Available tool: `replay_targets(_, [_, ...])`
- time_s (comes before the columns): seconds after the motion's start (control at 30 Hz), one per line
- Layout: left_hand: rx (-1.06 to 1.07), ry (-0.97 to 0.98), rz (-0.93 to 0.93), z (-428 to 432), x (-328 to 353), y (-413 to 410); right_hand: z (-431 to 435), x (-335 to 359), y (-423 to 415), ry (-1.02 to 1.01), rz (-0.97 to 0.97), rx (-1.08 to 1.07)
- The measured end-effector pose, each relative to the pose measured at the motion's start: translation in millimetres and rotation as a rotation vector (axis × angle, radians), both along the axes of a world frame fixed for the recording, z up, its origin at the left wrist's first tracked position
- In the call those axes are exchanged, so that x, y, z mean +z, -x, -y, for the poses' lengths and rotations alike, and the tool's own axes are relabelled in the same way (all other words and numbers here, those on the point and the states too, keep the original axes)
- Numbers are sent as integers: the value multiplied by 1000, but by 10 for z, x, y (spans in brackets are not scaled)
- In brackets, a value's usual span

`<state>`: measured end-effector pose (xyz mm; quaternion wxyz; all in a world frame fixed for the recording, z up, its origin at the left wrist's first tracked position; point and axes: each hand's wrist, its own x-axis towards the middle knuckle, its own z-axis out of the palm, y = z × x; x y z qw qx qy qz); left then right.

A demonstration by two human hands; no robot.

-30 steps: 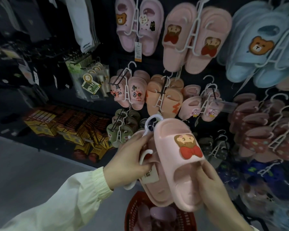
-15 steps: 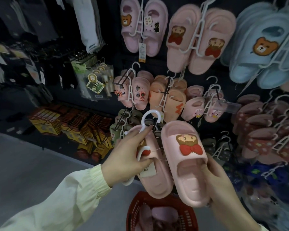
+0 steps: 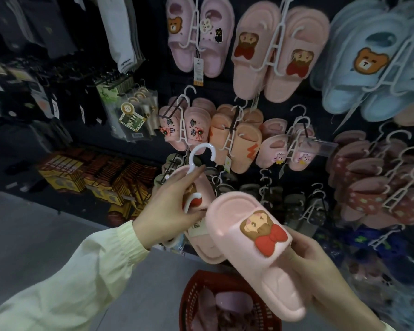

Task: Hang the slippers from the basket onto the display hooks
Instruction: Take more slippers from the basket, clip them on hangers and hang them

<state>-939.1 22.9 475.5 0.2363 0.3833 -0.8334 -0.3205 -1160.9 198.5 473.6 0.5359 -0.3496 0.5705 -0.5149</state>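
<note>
My left hand (image 3: 170, 209) grips a white plastic hanger (image 3: 202, 151) by its stem, its hook pointing up. One pink slipper (image 3: 201, 244) with a paper tag hangs on that hanger, partly hidden behind my hand. My right hand (image 3: 320, 271) holds the other pink slipper (image 3: 251, 244), which shows a girl figure with a red bow; it is tilted and off the hanger. A red basket (image 3: 191, 299) with more slippers sits below. Display hooks (image 3: 304, 126) on the dark wall carry many hung pairs.
A matching pink pair (image 3: 280, 51) hangs top centre, blue bear slippers (image 3: 368, 68) top right, dark red dotted pairs (image 3: 373, 187) at right. Packaged socks (image 3: 132, 111) and yellow boxes (image 3: 65, 170) are to the left. Grey floor (image 3: 46, 235) lies lower left.
The slipper in my right hand has swung away from the hanger and tilted down to the right. My left hand raised the hanger slightly.
</note>
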Motion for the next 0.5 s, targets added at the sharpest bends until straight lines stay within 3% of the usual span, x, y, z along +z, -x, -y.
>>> replay_targets(0.2, [29,52,39,50,194,-37,-93,70,87,-132,95,256])
replay_targets(0.37, [49,61,38,69,314,-70,-100,99,194,-225,-177,463])
replay_targets(0.5, [48,52,44,87,329,-110,-100,-15,320,-279,-384,444])
